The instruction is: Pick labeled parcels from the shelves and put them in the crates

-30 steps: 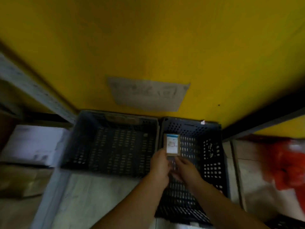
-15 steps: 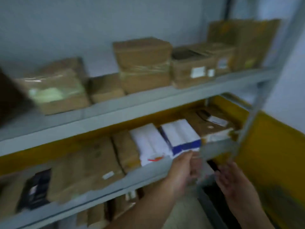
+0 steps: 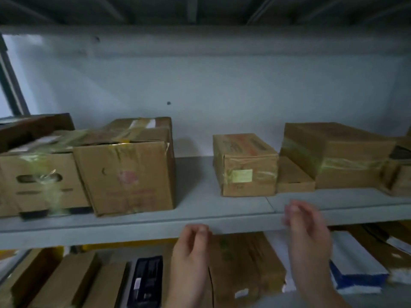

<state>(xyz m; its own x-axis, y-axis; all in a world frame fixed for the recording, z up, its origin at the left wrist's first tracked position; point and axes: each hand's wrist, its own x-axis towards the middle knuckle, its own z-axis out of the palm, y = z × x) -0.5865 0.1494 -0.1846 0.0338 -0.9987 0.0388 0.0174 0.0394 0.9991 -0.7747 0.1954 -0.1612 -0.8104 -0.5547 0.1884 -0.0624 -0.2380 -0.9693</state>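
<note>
I face a grey metal shelf carrying cardboard parcels. A small brown box with a yellow label stands right of centre. A big taped box and a box with a hand hole fill the left. A large taped box and a flat box lie on the right. My left hand is raised below the shelf edge, fingers loosely curled, holding nothing. My right hand hovers before the shelf edge, empty, fingers relaxed and blurred. No crate is in view.
The lower shelf holds more brown boxes, a black box, and a white and blue package. Another shelf board runs overhead. A grey wall stands behind the parcels.
A second ago both hands held a small labeled parcel over the dark crates. My view has swung up to the shelves, and both hands are now empty and raised.
</note>
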